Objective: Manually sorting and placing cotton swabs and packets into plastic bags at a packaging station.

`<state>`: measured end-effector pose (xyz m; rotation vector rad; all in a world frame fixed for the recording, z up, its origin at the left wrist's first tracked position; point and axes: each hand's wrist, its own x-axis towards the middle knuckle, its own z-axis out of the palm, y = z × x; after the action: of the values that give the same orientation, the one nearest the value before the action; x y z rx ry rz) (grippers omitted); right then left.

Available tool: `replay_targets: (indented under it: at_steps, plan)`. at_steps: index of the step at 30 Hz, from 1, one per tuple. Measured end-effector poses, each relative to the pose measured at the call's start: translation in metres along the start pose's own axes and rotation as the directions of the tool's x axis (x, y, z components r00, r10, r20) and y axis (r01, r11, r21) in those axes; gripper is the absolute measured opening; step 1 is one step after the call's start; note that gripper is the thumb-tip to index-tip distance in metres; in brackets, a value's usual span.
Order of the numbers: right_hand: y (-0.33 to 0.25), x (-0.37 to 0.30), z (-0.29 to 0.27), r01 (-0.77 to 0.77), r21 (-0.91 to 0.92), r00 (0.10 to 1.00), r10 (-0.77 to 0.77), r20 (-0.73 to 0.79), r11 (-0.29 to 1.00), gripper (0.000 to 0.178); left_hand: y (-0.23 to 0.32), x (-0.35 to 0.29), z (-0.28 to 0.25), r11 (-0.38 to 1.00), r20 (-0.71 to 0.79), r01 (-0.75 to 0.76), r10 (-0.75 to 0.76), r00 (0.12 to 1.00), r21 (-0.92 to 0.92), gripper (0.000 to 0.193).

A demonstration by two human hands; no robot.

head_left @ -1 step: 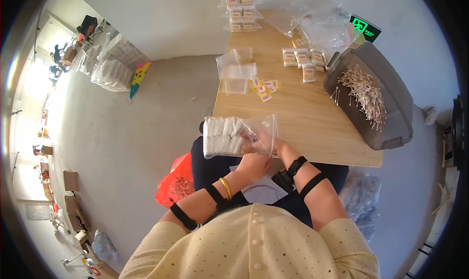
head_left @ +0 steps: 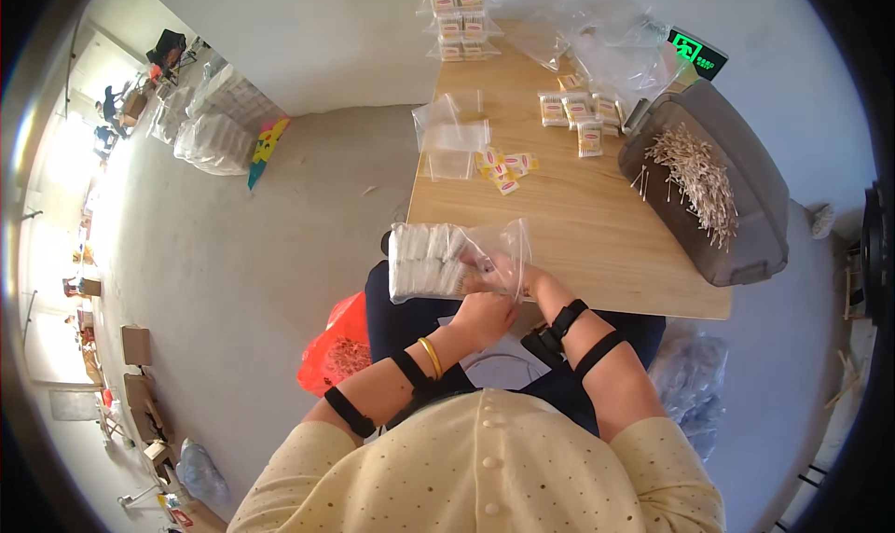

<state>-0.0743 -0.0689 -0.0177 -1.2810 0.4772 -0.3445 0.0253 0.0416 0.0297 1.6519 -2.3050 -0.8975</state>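
A clear plastic bag (head_left: 511, 239) lies at the table's near edge, over my lap. White-looking packets (head_left: 424, 244) fill its left part in two rows. My left hand (head_left: 487, 317) is closed on the near edge of the bag's mouth, knuckles up. Through the film I see my right hand (head_left: 499, 274) inside the bag, its fingers closed against a packet of cotton swabs (head_left: 454, 277) at the right end of the near row. Plastic glare partly hides these fingers.
On the wooden table (head_left: 559, 216) lie flat clear bags (head_left: 452, 141), yellow-white cards (head_left: 505, 169) and several swab packets (head_left: 583, 118). A grey bin (head_left: 755, 207) of loose cotton swabs (head_left: 695, 179) stands right. Filled bags (head_left: 459, 20) are stacked behind; a red bag (head_left: 336, 351) sits on the floor.
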Motion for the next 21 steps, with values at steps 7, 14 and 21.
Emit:
replay_targets:
  at_steps: [7, 14, 21]
  plan:
    - [-0.001, -0.011, -0.007, -0.010, -0.266, 0.998, -0.005, -0.057, 0.964, 0.051, -0.014, -0.011, -0.079, 0.985, -0.286, -0.090, 0.045, 0.957, -0.145, 0.018]
    - [-0.014, -0.011, -0.002, -0.005, -0.578, 1.000, -0.004, -0.014, 0.816, 0.050, -0.088, -0.008, -0.091, 0.870, -0.106, -0.115, 0.187, 0.977, 0.479, 0.085]
    - [-0.008, -0.019, 0.001, -0.029, -0.495, 0.992, -0.037, -0.124, 0.869, 0.044, -0.084, -0.001, -0.086, 0.861, -0.123, -0.126, 0.212, 0.970, 0.492, 0.089]
